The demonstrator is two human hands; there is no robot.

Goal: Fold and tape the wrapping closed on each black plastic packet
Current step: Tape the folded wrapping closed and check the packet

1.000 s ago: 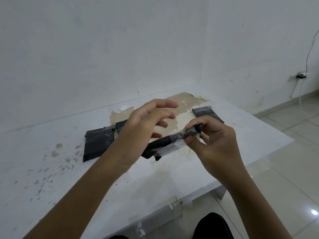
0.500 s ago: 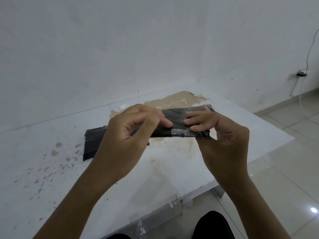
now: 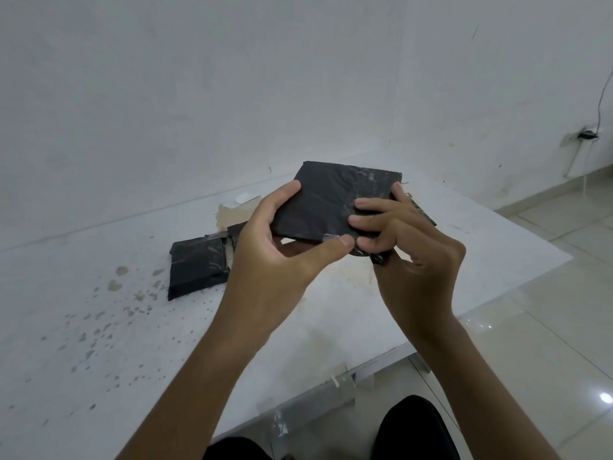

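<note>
A flat black plastic packet [image 3: 326, 199] is held up above the table, its broad face tilted toward me. My left hand [image 3: 282, 247] grips its left edge, the thumb pressing a strip of clear tape [image 3: 331, 238] along the lower edge. My right hand [image 3: 401, 240] grips the packet's lower right corner, fingers curled over the front. A second black packet [image 3: 195, 267] lies flat on the white table [image 3: 99, 343] to the left. Another black packet [image 3: 235, 232] peeks out behind my left hand, and a further dark piece [image 3: 424, 212] shows behind my right hand.
The table top carries a torn brown patch [image 3: 232, 214] and scattered chipped spots [image 3: 109, 313]. White walls stand close behind. The table's right edge drops to a tiled floor [image 3: 547, 327]. A wall socket with a cable [image 3: 585, 136] sits far right. My dark-clothed knees [image 3: 414, 429] are below.
The packet went from edge-on to tilted up with its broad face toward me. My left hand, open a second ago, now grips its left edge with the thumb on the tape.
</note>
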